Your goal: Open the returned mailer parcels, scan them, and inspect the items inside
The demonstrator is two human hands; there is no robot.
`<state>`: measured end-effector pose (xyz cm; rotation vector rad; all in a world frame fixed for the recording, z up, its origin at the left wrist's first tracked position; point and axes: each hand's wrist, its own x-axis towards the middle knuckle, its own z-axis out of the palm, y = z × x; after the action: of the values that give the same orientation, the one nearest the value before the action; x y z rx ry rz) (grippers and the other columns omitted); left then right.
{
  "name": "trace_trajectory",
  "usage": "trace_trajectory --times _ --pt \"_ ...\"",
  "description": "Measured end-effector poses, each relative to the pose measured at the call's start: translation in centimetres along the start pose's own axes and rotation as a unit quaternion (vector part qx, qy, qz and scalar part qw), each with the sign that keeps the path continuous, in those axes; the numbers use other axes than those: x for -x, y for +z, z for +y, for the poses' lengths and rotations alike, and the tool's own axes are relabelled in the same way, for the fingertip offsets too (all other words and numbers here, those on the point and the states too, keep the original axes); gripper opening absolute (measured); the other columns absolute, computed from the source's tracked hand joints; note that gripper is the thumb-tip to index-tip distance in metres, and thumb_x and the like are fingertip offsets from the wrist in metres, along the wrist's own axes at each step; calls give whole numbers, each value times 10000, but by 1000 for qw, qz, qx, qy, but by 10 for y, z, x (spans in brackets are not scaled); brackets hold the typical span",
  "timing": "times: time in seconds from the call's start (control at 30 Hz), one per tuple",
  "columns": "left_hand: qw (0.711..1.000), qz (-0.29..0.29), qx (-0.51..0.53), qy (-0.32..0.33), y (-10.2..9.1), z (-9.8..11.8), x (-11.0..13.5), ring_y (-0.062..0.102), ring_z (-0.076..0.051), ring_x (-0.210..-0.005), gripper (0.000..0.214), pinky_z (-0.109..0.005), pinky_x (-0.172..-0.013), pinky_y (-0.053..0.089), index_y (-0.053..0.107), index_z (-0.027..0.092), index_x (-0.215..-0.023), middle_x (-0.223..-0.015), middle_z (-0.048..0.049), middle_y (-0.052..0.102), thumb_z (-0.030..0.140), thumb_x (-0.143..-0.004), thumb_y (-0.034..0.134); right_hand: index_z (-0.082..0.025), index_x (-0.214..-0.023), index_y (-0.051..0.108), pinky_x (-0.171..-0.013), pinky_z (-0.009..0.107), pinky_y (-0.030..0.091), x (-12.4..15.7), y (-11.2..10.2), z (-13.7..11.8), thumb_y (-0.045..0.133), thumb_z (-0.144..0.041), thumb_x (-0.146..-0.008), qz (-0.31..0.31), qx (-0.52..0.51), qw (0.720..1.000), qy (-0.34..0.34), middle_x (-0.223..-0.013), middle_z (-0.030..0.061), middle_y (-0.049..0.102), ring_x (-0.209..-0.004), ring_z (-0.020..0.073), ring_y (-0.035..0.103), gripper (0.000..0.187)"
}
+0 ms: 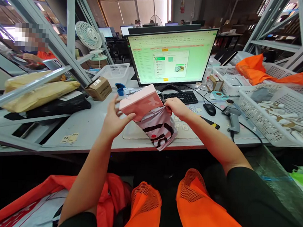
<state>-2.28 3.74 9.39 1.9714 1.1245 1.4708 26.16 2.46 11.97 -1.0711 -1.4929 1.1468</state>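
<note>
Left hand is cupping the left end of the pink box, thumb and fingers standing well apart, thumb resting at the lower edge; can't tell if the fingers are really pressing. Right hand is clamping the edge of the plastic bag, fingers curled in, with some dark bit beside them I can't make out. The box is poking partway out of the bag, tilting, over the front of the desk.

Honestly, I'm worrying about that loose-looking left hold. If it's slipping while the right is tugging, the box could be sliding off and dropping past the desk's front edge. The thin plastic could be snagging on a box corner and ripping too. And the keyboard is sitting close behind, so a hard yank could be bumping it.
</note>
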Motion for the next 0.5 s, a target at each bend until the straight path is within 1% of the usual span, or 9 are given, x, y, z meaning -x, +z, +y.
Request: trace_trajectory --times 0.03,0.07,0.13,0.2,0.27,0.33,0.37,0.43,0.5 --pt "1000 -5 -6 20 -4 6 -7 637 -334 -1204 978 -501 -1028 532 513 230 -1454 -1386 -155 596 467 -606 937 -218 -508 415 -469 246 300 -2 0 1 494 -193 -766 -2 15 1000 -9 -469 -37 413 -450 108 388 271" --pt "999 -27 -11 34 -6 13 -15 608 -349 -1250 1015 -517 -1071 499 513 245 -1467 -1403 -144 591 437 -575 957 -215 -515 421 -472 249 280 -3 0 2 490 -195 -766 -7 32 999 -21 -476 -39 409 -459 107 381 262" --pt "994 -104 -5 44 -7 27 -31 585 -372 -1272 945 -530 -1118 451 593 243 -1411 -1340 -123 641 393 -556 966 -211 -524 416 -492 257 249 -5 1 1 477 -196 -774 -10 65 997 -46 -495 -40 395 -485 105 361 258" --pt "984 -171 -2 55 -2 38 -44 598 -377 -1234 831 -525 -1123 437 652 228 -1356 -1254 -113 682 389 -594 942 -210 -527 392 -517 264 230 -6 3 -1 463 -194 -784 1 93 993 -68 -514 -41 372 -513 104 337 267" --pt "970 -220 -57 84 5 46 -52 629 -370 -1153 822 -523 -1096 451 627 214 -1399 -1160 -111 698 422 -652 899 -207 -524 382 -539 270 219 -8 4 -3 464 -194 -793 -3 131 988 -82 -537 -36 368 -544 106 332 281" --pt "946 -262 -158 106 14 52 -50 651 -359 -1083 861 -520 -1054 475 535 212 -1494 -1103 -113 688 460 -727 839 -205 -527 382 -550 275 212 -9 4 -5 462 -202 -799 -12 155 984 -85 -556 -32 369 -566 110 333 283" --pt "934 -271 -206 110 18 55 -47 652 -357 -1085 877 -514 -1042 480 467 216 -1544 -1125 -122 678 471 -774 800 -207 -533 379 -552 277 210 -9 3 -5 457 -208 -800 -6 154 984 -86 -562 -31 364 -572 113 330 279" --pt "921 -265 -266 105 27 57 -36 625 -362 -1165 890 -505 -1049 472 318 225 -1616 -1264 -155 635 488 -862 712 -214 -550 362 -550 280 203 -10 -1 -2 441 -225 -798 33 135 986 -94 -569 -32 343 -578 118 314 261" --pt "921 -276 -257 93 34 54 -26 565 -368 -1277 892 -501 -1083 445 204 209 -1646 -1421 -189 558 530 -925 618 -219 -559 349 -548 281 197 -10 -8 3 444 -248 -789 57 124 985 -104 -575 -32 328 -584 121 301 250"
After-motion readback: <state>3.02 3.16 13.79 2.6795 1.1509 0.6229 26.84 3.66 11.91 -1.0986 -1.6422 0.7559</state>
